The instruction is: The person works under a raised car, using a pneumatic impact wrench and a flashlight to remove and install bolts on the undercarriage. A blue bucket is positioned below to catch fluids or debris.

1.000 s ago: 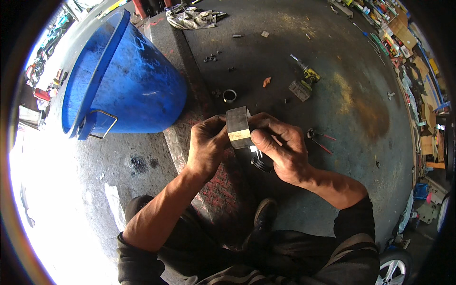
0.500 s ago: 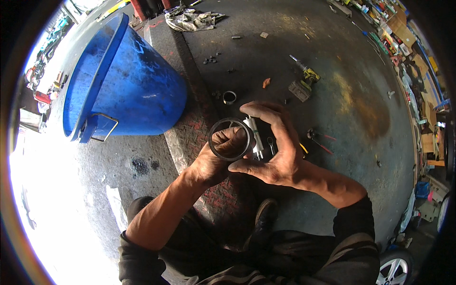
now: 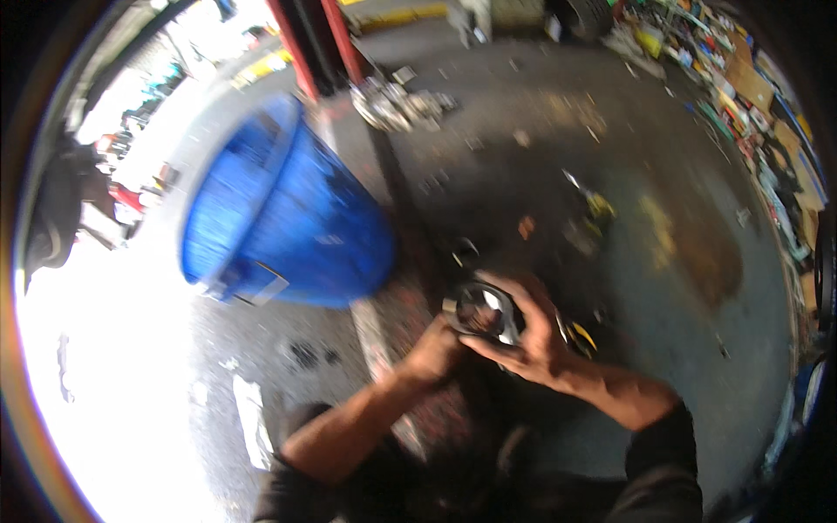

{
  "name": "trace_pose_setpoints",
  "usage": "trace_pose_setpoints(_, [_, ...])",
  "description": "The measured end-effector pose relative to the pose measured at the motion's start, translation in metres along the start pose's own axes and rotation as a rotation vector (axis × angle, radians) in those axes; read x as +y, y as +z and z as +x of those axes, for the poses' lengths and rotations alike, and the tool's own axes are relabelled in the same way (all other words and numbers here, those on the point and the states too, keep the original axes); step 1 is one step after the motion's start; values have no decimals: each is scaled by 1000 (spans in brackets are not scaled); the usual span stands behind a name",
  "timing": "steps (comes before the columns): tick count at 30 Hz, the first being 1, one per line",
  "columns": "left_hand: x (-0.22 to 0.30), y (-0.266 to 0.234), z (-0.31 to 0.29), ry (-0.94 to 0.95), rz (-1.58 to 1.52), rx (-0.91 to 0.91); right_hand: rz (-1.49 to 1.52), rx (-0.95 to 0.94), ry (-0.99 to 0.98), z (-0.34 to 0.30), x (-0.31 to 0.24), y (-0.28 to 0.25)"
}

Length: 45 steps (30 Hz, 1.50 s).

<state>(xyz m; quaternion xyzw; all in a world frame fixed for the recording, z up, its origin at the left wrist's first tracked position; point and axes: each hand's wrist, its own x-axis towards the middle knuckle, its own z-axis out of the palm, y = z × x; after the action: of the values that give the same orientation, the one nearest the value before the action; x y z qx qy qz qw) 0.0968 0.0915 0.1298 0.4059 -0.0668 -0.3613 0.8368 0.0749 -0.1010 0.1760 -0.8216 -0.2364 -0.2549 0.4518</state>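
Note:
A dark round ring (image 3: pixel 509 321) is held up over the floor between my two hands. My left hand (image 3: pixel 436 349) grips it at its lower left, fingers partly showing through the opening. A small pale, tan-coloured piece (image 3: pixel 449 306) shows at the ring's left edge; blur hides what it is. My right hand (image 3: pixel 542 340) curves round the ring's right side, thumb below and fingers above, closed against the rim. Something white behind the ring shows through the opening.
A large blue bin (image 3: pixel 340 235) stands tilted in view at the left. On the floor lie a small ring (image 3: pixel 466 253), a yellow-green power drill (image 3: pixel 597 207) and a crumpled rag (image 3: pixel 401 106). A red post (image 3: pixel 296 52) rises at the back; mixed clutter (image 3: pixel 750 78) lines the right.
My view has shifted, so the bin and floor sit lower and further right. My right hand, earlier spread apart beside the ring, has closed onto it.

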Motion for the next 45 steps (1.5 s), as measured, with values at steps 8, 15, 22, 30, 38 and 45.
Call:
trace_pose_setpoints(8, [16, -17, -13, -195, 216, 252, -131, -735, 720, -133, 154, 87])
trace_pose_setpoints(15, [192, 52, -180, 85, 1116, -368, -184, -744, 402, -109, 133, 90])
trace_pose_setpoints(22, [385, 159, -314, 1322, 1982, 1096, -201, -104, -351, 110, -60, -25])
trace_pose_setpoints(30, [580, 135, -303, 1342, 3000, 759, -475, -13, -387, 246, -156, -90])
trace_pose_setpoints(38, [691, 145, -204, 1503, 3029, 1147, -338, -55, -151, 216, -131, -78])
trace_pose_setpoints(45, [704, 173, -170, 1249, 3018, 1234, -245, -118, -76, 213, -115, -41])
